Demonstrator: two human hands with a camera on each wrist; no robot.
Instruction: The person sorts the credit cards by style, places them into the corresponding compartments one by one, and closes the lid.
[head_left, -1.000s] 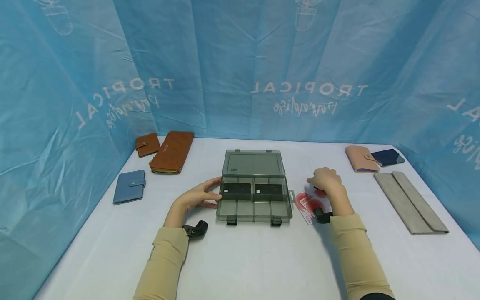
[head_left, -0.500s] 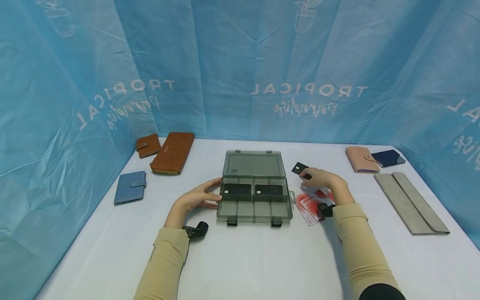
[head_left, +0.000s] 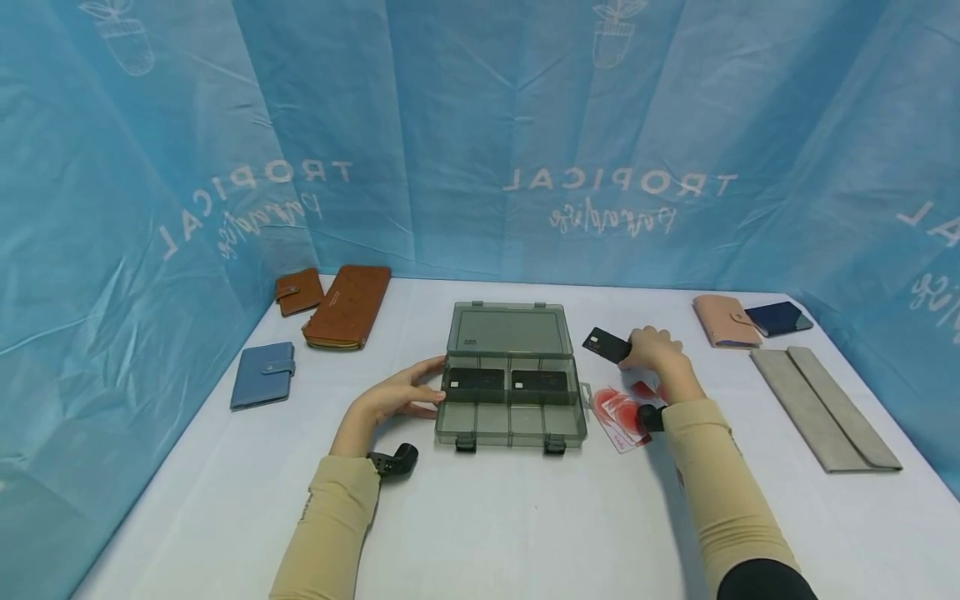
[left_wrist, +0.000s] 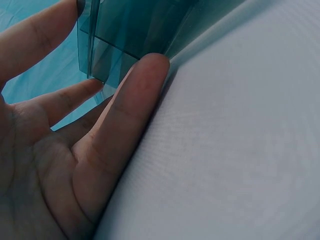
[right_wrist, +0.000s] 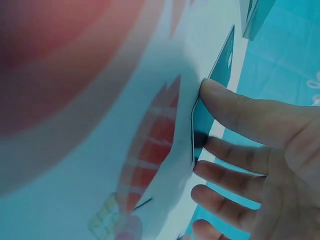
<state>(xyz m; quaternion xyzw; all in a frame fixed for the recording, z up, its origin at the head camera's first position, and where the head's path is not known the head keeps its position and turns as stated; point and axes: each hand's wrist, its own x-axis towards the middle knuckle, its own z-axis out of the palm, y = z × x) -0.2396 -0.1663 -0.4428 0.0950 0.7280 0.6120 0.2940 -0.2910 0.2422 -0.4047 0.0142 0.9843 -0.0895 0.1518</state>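
Observation:
A translucent grey-green compartment box [head_left: 543, 421] lies with its lid [head_left: 510, 331] folded back. In its two rear compartments sit black chip cards, one at the left [head_left: 477, 381] and one at the right [head_left: 540, 382]. My left hand [head_left: 393, 394] rests against the box's left side; in the left wrist view its fingers [left_wrist: 147, 82] are extended and touch the wall. Right of the box, my right hand [head_left: 651, 350] pinches a black chip card [head_left: 604, 343] between thumb and fingers. The right wrist view shows that card [right_wrist: 220, 65] edge-on, close to the table.
Red-and-white cards [head_left: 618, 417] lie below my right wrist. A blue wallet [head_left: 262, 375], a small brown wallet [head_left: 300, 293] and a long brown wallet [head_left: 351, 307] lie left. At right are a pink wallet [head_left: 726, 320], a dark blue one [head_left: 780, 318] and a grey sleeve [head_left: 821, 408].
The black card first showed at the right hand a half second ago. The hand has since shifted right along it, so more of the card shows. The left hand stays on the box.

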